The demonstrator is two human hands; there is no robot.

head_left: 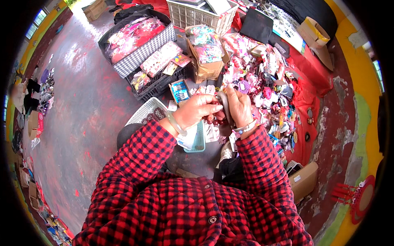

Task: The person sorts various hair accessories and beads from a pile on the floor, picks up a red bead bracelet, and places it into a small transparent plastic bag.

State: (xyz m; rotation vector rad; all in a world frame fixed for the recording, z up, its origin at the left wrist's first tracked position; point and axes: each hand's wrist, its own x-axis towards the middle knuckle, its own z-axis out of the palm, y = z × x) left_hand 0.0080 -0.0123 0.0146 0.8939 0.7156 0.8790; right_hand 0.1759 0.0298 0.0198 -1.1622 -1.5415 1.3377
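Note:
My left hand [192, 110] and my right hand [239, 107] are raised close together in front of me. The fingers of my right hand close around a grey-brown curved band [225, 103], perhaps a headband. Next to it, my left thumb and fingers are pinched together at the band's side; what is between them is hidden. Dark red round pieces, like beads [216, 119], show just under the left fingertips. Below my hands are a pale teal plastic basket [200, 143] and a white perforated basket [152, 102] with dark reddish things in it.
A large heap of hair ornaments and trinkets [266, 90] covers red cloth on the right. Ahead stand an open cardboard box [208, 74] of bagged goods, a black crate [143, 93] and a houndstooth-patterned bin [145, 52]. Another carton [303, 180] sits by the right wall.

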